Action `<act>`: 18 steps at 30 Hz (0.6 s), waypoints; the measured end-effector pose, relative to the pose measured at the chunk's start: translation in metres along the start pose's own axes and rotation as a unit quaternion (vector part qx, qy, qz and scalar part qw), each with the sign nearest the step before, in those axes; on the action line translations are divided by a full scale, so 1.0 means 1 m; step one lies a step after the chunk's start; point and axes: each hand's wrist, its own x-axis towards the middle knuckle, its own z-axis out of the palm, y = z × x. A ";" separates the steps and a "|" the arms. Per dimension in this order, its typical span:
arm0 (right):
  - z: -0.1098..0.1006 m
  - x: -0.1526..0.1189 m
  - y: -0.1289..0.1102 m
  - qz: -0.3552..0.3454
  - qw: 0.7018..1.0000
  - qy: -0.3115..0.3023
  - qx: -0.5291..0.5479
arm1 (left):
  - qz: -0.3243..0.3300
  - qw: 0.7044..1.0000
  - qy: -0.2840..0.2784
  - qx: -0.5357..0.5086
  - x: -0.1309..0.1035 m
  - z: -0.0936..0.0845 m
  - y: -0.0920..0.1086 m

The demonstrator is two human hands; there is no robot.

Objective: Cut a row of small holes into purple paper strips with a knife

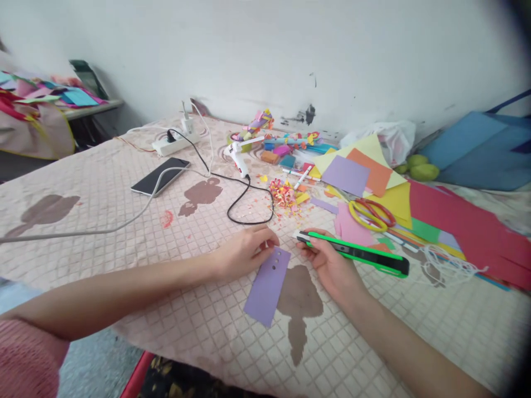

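A purple paper strip [267, 290] lies slanted on the patterned tablecloth [199, 326], with a few small dark round marks near its upper end. My left hand [244, 251] pinches that upper end at its left corner. In my right hand [332, 271] is a green and black utility knife [360, 251], its tip pointing left toward the paper but apart from it. Whether the blade is out is too small to tell. Paper scraps and curled shreds [284, 192] lie just beyond my hands.
Yellow and red scissors [371, 215], coloured paper sheets [460, 221] and white string [450, 265] are at the right. A white glue gun [238, 160] with a looped black cord stands beyond. A phone [161, 177], cables and a power strip [176, 142] are at the left.
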 end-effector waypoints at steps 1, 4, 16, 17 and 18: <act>-0.001 0.000 0.000 -0.001 1.000 0.006 0.005 | -0.006 1.000 -0.001 -0.004 -0.001 0.000 0.000; -0.005 -0.001 0.001 0.000 1.000 0.011 0.016 | -0.016 1.000 -0.015 -0.017 -0.003 0.000 -0.003; -0.013 0.001 -0.004 -0.014 0.998 0.043 0.053 | 0.016 0.990 -0.031 -0.139 0.005 -0.026 -0.013; -0.014 0.002 -0.004 -0.017 0.997 0.046 0.055 | 0.019 0.990 0.005 -0.140 0.006 -0.027 -0.012; -0.015 0.003 -0.005 -0.020 0.997 0.048 0.058 | 0.017 0.989 0.053 -0.138 0.008 -0.029 -0.012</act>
